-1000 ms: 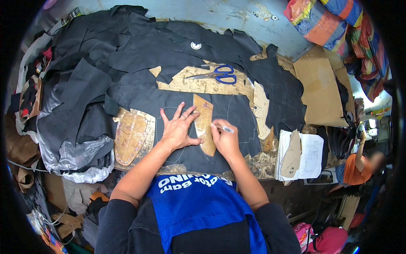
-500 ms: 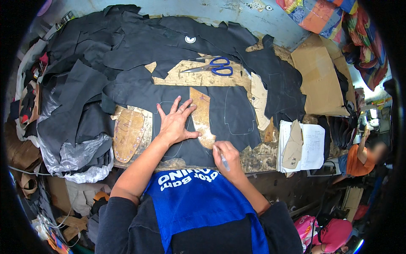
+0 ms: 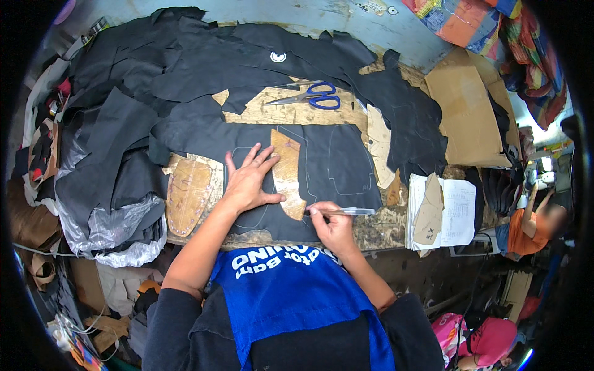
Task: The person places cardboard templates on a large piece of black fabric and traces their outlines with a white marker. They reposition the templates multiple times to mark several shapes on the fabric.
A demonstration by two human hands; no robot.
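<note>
My left hand (image 3: 246, 185) lies flat with its fingers spread, its fingertips and thumb at the left edge of a brown curved pattern piece (image 3: 286, 167). The pattern rests on a flat sheet of black leather (image 3: 318, 161). In my right hand (image 3: 335, 230) is a pen (image 3: 349, 211) with a clear barrel, lying almost level, its point close to the pattern's lower right corner. Pale drawn outlines show on the leather on both sides of the pattern; one runs just along its right side.
Blue-handled scissors (image 3: 303, 99) lie beyond the sheet. Another brown pattern (image 3: 188, 196) is at the left, near heaped black leather (image 3: 117, 142). Rightward are a cream pattern (image 3: 378, 145), an open notebook (image 3: 458, 213) and a cardboard box (image 3: 467, 114). Two other people are at far right.
The pattern has shifted left with my left hand, baring a drawn line on its right. The pen has swung from pointing steeply downward to nearly level, its back end now to the right.
</note>
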